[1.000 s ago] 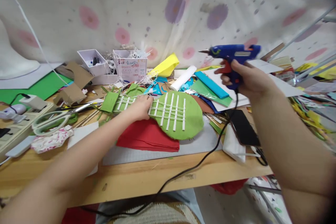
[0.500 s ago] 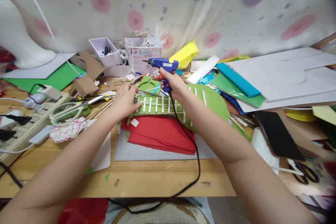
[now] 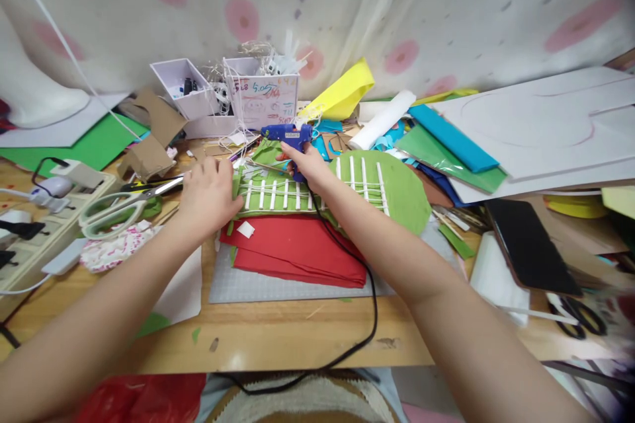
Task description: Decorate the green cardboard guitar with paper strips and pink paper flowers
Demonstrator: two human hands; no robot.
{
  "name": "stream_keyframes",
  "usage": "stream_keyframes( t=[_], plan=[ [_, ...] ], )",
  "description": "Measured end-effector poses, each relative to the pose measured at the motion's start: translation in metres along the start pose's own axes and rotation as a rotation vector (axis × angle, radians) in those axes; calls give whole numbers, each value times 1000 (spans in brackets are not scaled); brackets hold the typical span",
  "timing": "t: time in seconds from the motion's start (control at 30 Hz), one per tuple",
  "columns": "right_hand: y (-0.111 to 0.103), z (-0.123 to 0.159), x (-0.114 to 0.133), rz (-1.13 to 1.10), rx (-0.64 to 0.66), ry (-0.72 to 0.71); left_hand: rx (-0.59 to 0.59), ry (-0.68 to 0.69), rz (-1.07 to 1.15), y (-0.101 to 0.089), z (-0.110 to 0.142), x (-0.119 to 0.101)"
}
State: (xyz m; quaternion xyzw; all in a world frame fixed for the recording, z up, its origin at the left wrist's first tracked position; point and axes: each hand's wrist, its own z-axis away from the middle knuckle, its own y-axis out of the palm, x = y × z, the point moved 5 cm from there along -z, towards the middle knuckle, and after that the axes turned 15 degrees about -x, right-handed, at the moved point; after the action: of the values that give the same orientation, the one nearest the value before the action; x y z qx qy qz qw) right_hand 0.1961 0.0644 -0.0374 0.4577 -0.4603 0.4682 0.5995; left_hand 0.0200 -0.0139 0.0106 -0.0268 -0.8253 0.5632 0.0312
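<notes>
My right hand [image 3: 305,162] is wrapped round the grip of a blue hot glue gun [image 3: 285,135], its nozzle pointing left. The gun is above the far edge of a green felt piece [image 3: 404,192] with a row of white sticks and white cord across it. At the left end of that piece is my left hand [image 3: 208,192]. Its fingers are spread and bent, with the thumb at the felt's edge; the fingertips are partly hidden. Folded red felt [image 3: 297,251] lies under the near side of the green piece, on a grey cutting mat [image 3: 278,292].
Scissors [image 3: 114,211] and a power strip [image 3: 54,231] lie on the left. White boxes [image 3: 262,102] stand behind. A phone [image 3: 533,244], black-handled scissors [image 3: 578,317] and large white sheets [image 3: 536,125] are on the right. The gun's black cord [image 3: 372,317] crosses the table's front edge.
My left hand has shifted left towards the end of the green felt piece. The glue gun, still in my right hand, has moved lower and to the left. The view has shifted slightly.
</notes>
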Motion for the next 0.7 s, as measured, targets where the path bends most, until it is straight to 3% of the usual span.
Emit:
stream_keyframes(
  t=[0.23, 0.37, 0.5, 0.7],
  plan=[
    [-1, 2, 1, 0, -28, 23, 208, -284, 58, -19, -9, 24],
    [-1, 1, 1, 8, -22, 6, 165, -342, 183, -19, -11, 45],
    [-1, 1, 0, 17, -24, 13, 110, -437, 289, -7, -8, 64],
    [1, 5, 4, 56, -5, -10, 119, -594, 598, 7, -1, 71]
  ],
)
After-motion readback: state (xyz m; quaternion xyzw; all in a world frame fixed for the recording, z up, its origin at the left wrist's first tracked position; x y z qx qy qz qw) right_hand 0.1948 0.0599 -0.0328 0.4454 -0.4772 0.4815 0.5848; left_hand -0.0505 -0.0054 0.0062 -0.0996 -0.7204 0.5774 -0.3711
